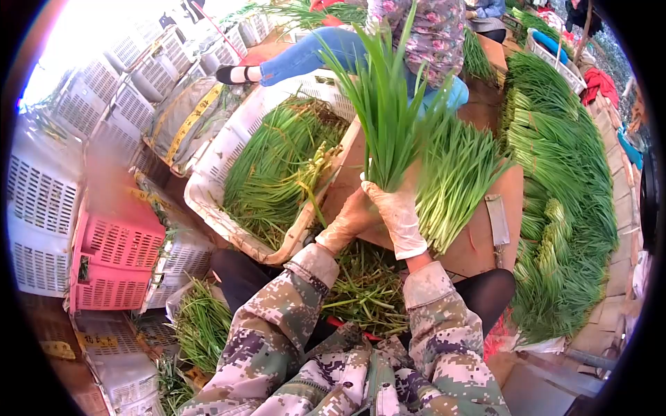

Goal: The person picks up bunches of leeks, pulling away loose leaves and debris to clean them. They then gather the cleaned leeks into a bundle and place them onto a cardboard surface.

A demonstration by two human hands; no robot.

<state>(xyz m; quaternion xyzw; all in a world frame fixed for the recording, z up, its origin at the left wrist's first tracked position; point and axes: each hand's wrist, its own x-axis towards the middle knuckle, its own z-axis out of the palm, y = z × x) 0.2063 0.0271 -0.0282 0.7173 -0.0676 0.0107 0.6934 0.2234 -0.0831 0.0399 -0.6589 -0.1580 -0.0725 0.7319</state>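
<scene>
Head view: right hand [397, 216] has fingers clenched round the bunch [386, 118]; left hand [352, 219] alongside, can't tell its grip. Crate [208, 182] left, pile [458, 173] right on the worktop [454, 262].

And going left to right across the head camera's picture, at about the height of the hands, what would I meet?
White crate, pink crate, white basket of loose greens, left hand, right hand, small pile of greens, long heap of greens.
</scene>
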